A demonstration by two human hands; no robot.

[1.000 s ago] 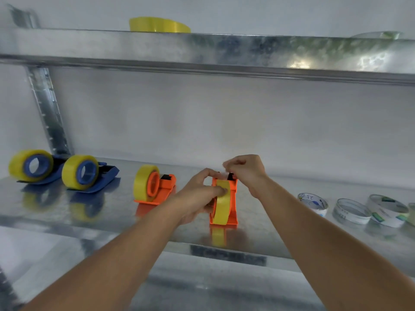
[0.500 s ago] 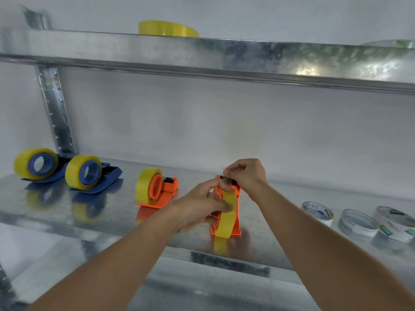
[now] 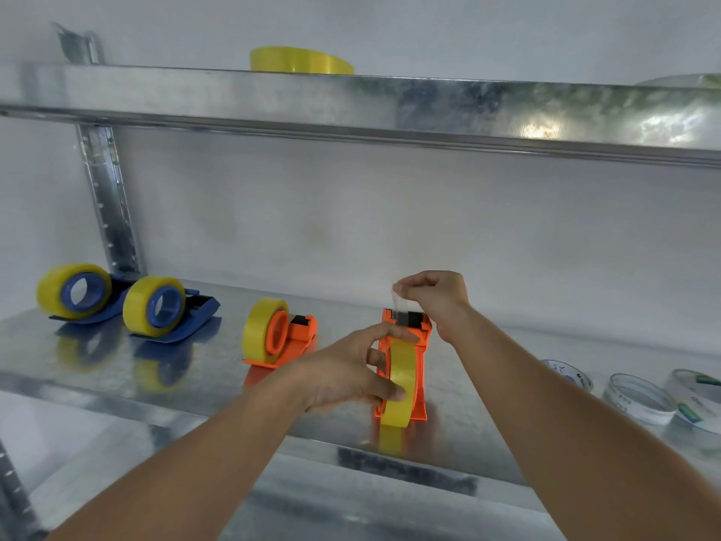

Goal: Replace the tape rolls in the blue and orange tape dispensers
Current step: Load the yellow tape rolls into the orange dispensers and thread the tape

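Note:
An orange tape dispenser (image 3: 420, 369) stands end-on at the middle of the metal shelf (image 3: 218, 369), with a yellow tape roll (image 3: 401, 380) mounted in it. My left hand (image 3: 351, 372) grips the roll from the left side. My right hand (image 3: 433, 296) pinches the clear tape end (image 3: 398, 306) and holds it up just above the dispenser's cutter. A second orange dispenser (image 3: 279, 335) with a yellow roll sits to the left. Two blue dispensers (image 3: 74, 292) (image 3: 164, 308), each loaded with a yellow roll, stand at the far left.
Three flat rolls lie at the shelf's right: one (image 3: 569, 374), a clear one (image 3: 638, 398) and one at the edge (image 3: 698, 396). A yellow roll (image 3: 300, 60) lies on the upper shelf (image 3: 351, 99). A slotted upright post (image 3: 107, 205) stands at back left.
My right hand has lifted from the cutter, drawing the tape end upward. My left hand stays on the roll. The camera has tilted down and shifted slightly.

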